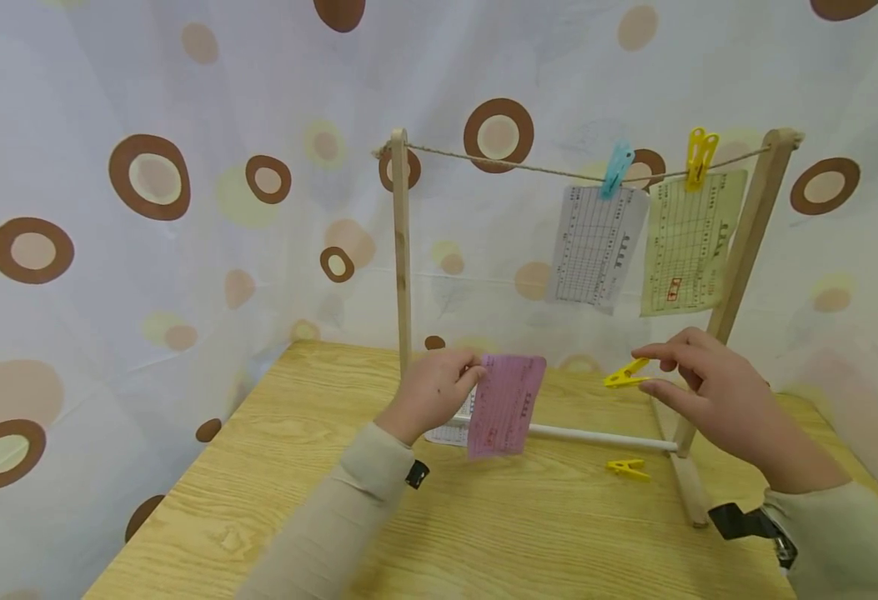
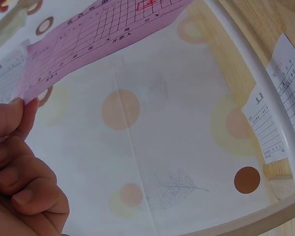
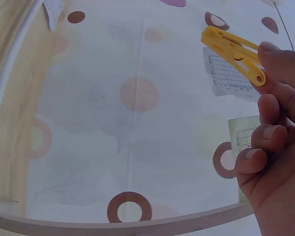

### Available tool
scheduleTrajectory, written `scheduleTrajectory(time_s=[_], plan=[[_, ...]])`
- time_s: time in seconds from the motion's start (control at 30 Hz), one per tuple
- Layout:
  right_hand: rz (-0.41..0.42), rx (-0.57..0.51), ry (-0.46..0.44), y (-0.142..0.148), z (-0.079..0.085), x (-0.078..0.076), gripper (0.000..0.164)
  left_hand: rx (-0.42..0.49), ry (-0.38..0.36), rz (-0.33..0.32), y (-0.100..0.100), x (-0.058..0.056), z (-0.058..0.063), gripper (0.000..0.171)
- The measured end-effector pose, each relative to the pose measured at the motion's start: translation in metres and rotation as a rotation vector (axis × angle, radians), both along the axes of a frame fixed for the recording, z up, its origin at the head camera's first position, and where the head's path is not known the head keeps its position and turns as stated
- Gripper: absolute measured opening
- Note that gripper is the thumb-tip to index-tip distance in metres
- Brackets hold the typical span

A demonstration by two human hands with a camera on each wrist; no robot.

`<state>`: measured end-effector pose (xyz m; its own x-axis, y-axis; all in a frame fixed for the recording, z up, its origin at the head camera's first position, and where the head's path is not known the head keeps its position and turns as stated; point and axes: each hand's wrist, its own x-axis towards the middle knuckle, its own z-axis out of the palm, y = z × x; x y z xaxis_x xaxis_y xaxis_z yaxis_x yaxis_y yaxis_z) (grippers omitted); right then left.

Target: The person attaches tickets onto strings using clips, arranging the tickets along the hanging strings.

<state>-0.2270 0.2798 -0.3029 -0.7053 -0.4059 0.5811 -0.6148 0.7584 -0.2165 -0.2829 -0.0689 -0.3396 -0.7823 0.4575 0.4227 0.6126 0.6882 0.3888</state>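
My left hand [image 1: 439, 387] pinches a pink printed form [image 1: 508, 407] by its upper left corner, above the table in front of the wooden rack. In the left wrist view the thumb and forefinger hold the corner of that sheet. With thumb and fingertips, my right hand [image 1: 724, 400] holds a yellow clothespin [image 3: 233, 53] by its handle ends, its nose pointing left. A white form [image 1: 596, 248] hangs from the string [image 1: 514, 164] under a blue clothespin [image 1: 617, 169]. Beside it a yellow-green form [image 1: 689, 250] hangs under another yellow clothespin [image 1: 699, 158].
The rack has two wooden posts [image 1: 401, 250] and a white rod [image 1: 596, 437] low across it. Behind the pink form, white papers [image 2: 270, 123] lie on the wooden table [image 1: 318, 417]. One more yellow clothespin [image 1: 628, 469] lies near the rack's right foot [image 1: 688, 492]. A patterned curtain hangs behind.
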Motion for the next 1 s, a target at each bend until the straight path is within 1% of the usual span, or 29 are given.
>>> scheduleTrajectory(time_s=[0.1,0.17,0.3,0.4,0.53,0.7,0.83,1.0], plan=[[-0.020,0.031,0.046,-0.006,0.015,-0.001,0.037,0.019,0.057,0.000,-0.001,-0.003,0.006,0.018],[-0.030,0.046,0.051,-0.009,0.025,-0.002,0.037,0.026,0.083,0.003,-0.002,-0.005,0.010,0.018],[-0.035,0.074,0.036,-0.017,0.045,-0.003,0.036,0.039,0.129,0.009,-0.005,-0.008,0.020,0.016],[-0.042,0.081,0.021,-0.021,0.059,-0.004,0.035,0.035,0.149,0.003,-0.007,-0.010,0.029,0.016],[-0.053,0.088,0.021,-0.026,0.076,-0.005,0.034,0.018,0.155,0.000,-0.007,-0.011,0.042,0.018],[-0.046,0.125,0.050,-0.033,0.099,-0.007,0.034,0.010,0.162,-0.003,-0.008,-0.013,0.057,0.019],[-0.040,0.139,0.088,-0.042,0.119,-0.009,0.034,0.020,0.156,0.000,-0.010,-0.016,0.071,0.020],[-0.018,0.179,0.152,-0.051,0.146,-0.013,0.031,0.017,0.134,0.013,-0.010,-0.019,0.093,0.022]])
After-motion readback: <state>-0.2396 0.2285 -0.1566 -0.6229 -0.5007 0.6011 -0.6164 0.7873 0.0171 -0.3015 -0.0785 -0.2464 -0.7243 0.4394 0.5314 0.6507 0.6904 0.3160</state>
